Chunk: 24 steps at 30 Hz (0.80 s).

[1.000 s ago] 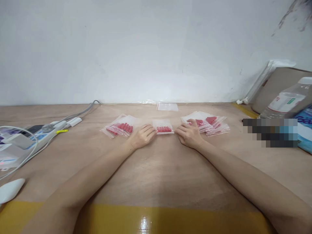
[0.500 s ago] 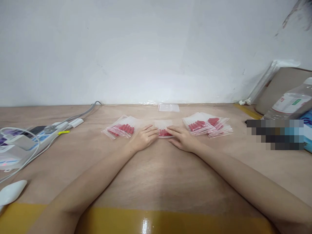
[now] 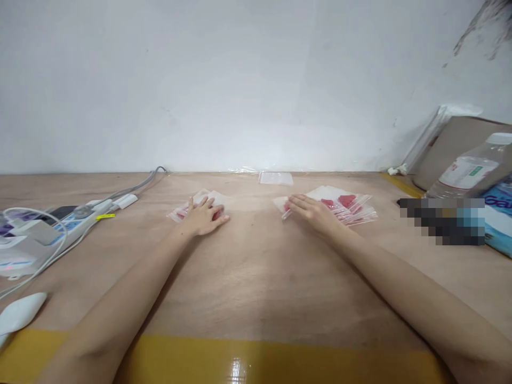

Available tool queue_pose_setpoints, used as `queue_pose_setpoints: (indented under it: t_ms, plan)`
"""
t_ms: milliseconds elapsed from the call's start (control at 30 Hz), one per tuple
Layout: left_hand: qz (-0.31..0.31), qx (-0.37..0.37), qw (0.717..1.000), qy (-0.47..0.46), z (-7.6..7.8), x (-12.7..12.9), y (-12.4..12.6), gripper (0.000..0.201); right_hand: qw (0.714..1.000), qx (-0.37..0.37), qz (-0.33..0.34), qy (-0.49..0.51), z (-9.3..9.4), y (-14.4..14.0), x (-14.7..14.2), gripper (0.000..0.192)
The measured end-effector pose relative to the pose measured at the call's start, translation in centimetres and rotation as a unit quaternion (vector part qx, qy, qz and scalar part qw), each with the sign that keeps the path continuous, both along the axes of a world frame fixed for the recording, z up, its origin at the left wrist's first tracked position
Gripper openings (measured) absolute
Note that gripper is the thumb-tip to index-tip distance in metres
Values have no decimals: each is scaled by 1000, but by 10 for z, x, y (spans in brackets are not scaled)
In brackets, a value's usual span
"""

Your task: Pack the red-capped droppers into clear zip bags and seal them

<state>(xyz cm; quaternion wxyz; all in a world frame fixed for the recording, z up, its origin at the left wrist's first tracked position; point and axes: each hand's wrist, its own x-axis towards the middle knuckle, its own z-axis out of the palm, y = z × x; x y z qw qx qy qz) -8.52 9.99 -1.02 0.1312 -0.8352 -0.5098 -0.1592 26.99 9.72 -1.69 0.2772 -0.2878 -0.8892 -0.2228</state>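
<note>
Clear zip bags (image 3: 216,198) with red pieces in them lie to the left, partly hidden under my left hand (image 3: 204,216). That hand rests flat on them, its fingers spread. My right hand (image 3: 312,210) lies palm down with its fingers stretched out, on top of a small zip bag (image 3: 279,203) of red pieces. This bag's right part is covered by the fingers and meets a fanned pile of similar bags (image 3: 356,205). Red capsule-like pieces (image 3: 347,200) show through the pile.
A flat clear bag (image 3: 276,178) lies by the wall. At left are a power strip (image 3: 66,232) with cables and a white rounded object (image 3: 22,312). A plastic bottle (image 3: 466,168) and a blue packet (image 3: 500,218) stand at right, near a blurred dark patch (image 3: 444,218).
My left hand has moved left from the middle onto the left bags. My right hand has shifted slightly right, and the middle bag has slid right against the right pile.
</note>
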Motion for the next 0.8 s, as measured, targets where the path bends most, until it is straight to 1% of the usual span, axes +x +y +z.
queue_pose_setpoints:
  t_ms: [67,133,200,267,333,433,500,533,567,633,667,700,767,800]
  plan:
    - [2,-6,1000,-3,-3,3,-1,46,999,21,-30,-4,4,-1,29,34]
    - [0,-13,1000,-9,-7,12,-3,47,998,21,-59,-9,3,-5,57,37]
    - [-7,-27,999,-18,-11,27,-6,49,996,4,-85,-3,2,-12,80,38]
    - [-12,-39,999,-35,-18,49,-8,51,994,-22,-103,-3,3,-21,89,36]
    - [-10,-41,997,-59,-25,79,-10,54,993,-36,-108,-7,6,-28,83,33]
    - [3,-35,994,-100,-30,126,-9,58,996,-43,-75,15,11,-32,49,31]
    - [4,-34,992,-121,-25,147,-8,56,997,-55,-37,45,11,-31,18,27]
    - [-1,-35,991,-128,-19,152,-9,55,996,-69,-20,44,9,-29,4,27]
    - [-9,-35,990,-133,-13,152,-9,54,996,-85,2,33,7,-27,-9,27]
    - [-48,-39,990,-130,-1,139,-13,48,994,-101,30,6,2,-22,-28,27]
    - [-109,-59,986,-112,4,128,-16,48,995,-96,38,-6,-1,-19,-33,26]
    - [-152,-82,981,-88,7,115,-19,51,995,-85,41,-17,-4,-16,-36,25]
    - [-173,-117,976,-55,7,91,-24,59,997,-53,41,-32,-9,-12,-38,23]
    - [-177,-128,975,-50,5,82,-26,58,998,-39,41,-34,-11,-10,-38,23]
